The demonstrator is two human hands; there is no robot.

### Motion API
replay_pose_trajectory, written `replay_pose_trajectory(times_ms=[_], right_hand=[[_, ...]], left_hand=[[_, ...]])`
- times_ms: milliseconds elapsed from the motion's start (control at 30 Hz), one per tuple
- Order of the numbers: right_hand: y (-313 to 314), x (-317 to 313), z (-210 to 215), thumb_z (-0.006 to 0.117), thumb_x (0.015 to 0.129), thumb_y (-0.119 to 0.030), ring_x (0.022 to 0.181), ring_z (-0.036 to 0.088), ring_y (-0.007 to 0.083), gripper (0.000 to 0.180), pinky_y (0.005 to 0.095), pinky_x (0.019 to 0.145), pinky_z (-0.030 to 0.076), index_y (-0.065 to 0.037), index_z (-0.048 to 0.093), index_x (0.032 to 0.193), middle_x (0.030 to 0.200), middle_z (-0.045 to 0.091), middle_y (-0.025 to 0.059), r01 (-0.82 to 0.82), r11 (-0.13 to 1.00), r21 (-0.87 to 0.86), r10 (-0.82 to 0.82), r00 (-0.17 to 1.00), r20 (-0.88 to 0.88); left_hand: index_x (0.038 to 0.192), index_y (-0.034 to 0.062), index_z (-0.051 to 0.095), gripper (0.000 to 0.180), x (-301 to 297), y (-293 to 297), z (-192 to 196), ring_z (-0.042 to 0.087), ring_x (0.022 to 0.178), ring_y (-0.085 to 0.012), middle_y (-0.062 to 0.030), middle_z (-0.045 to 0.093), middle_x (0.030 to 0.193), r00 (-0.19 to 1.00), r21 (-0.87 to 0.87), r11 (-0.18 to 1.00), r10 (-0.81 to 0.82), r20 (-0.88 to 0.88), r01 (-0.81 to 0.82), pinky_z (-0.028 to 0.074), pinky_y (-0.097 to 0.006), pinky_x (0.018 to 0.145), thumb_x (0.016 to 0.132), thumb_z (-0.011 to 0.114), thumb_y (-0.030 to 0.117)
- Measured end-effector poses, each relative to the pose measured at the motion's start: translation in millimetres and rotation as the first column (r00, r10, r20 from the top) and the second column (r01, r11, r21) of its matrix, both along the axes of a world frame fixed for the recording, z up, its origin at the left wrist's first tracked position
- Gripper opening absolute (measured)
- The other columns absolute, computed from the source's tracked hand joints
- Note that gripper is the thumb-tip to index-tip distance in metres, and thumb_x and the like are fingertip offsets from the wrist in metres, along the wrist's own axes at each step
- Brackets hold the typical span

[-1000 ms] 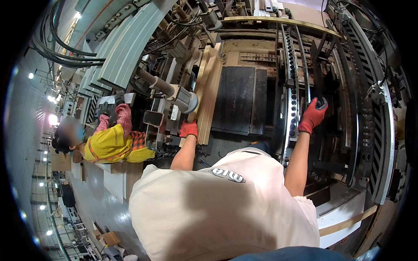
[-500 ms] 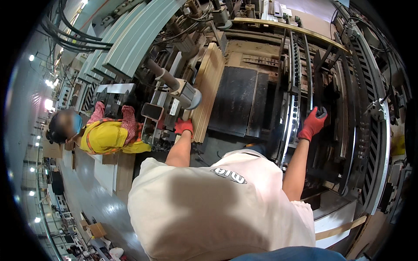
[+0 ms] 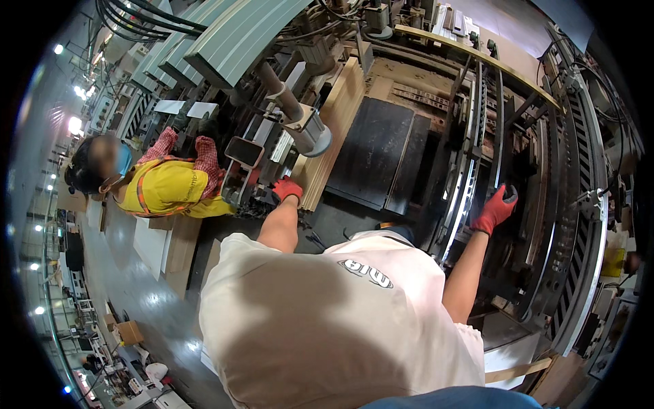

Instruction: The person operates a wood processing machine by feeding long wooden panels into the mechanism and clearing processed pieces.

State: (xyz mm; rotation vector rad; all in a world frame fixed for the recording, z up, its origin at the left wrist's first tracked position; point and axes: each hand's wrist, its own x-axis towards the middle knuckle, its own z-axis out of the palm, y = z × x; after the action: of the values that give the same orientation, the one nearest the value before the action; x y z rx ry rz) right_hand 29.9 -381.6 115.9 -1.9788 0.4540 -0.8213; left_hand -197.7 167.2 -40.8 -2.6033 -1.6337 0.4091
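Guy's leaning over a big woodworking machine, both hands in red gloves. Left hand [image 3: 287, 189] sits at the near end of the stack of pale wood boards [image 3: 334, 129], fingers curled down on it. Right hand [image 3: 495, 209], well right of the boards, is closed around a dark knob [image 3: 509, 195] by the metal rail [image 3: 462, 187]. Another person in a yellow vest [image 3: 163, 187] sits left of the boards.

Co-worker [image 3: 160, 184]: at far left, in yellow vest over red checked sleeves, bent beside the machine.
Green ribbed cover [image 3: 231, 37]: curved, above the metal cylinder [image 3: 296, 116].
Dark panels [image 3: 381, 153]: flat, centre, beside a stack of wooden boards [image 3: 337, 123].
Floor [image 3: 129, 273]: grey, glossy, lower left.
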Motion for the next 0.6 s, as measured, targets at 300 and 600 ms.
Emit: replay_pose_trajectory(times_ms=[300,600], right_hand=[[-4,4,-9,0.065,0.085,-0.026,0.094,0.064,0.0269,0.037,0.0355,0.084,0.048,0.000,0.060,0.111,0.104,0.066,0.0154,-0.020,1.000,-0.024,0.019,0.999,-0.045],[-11,13,-22,0.065,0.085,-0.032,0.095,0.063,0.0286,0.040,0.0362,0.085,0.047,-0.001,0.061,0.110,0.104,0.066,0.0160,-0.056,0.998,-0.024,0.053,0.991,-0.122]], left_hand=[[0.122,0.0125,0.056,0.055,1,7,0,0.054,0.116,-0.0321,-0.0136,0.057,0.126,0.997,-0.152,0.985,0.081,0.006,-0.080,0.046,-0.045,0.093,0.074,0.069,0.035],[0.111,0.0106,0.062,0.054,3,16,-2,0.060,0.110,-0.0294,-0.0150,0.062,0.118,0.995,-0.197,0.979,0.070,0.073,-0.055,0.051,-0.041,0.088,0.069,0.074,0.043]])
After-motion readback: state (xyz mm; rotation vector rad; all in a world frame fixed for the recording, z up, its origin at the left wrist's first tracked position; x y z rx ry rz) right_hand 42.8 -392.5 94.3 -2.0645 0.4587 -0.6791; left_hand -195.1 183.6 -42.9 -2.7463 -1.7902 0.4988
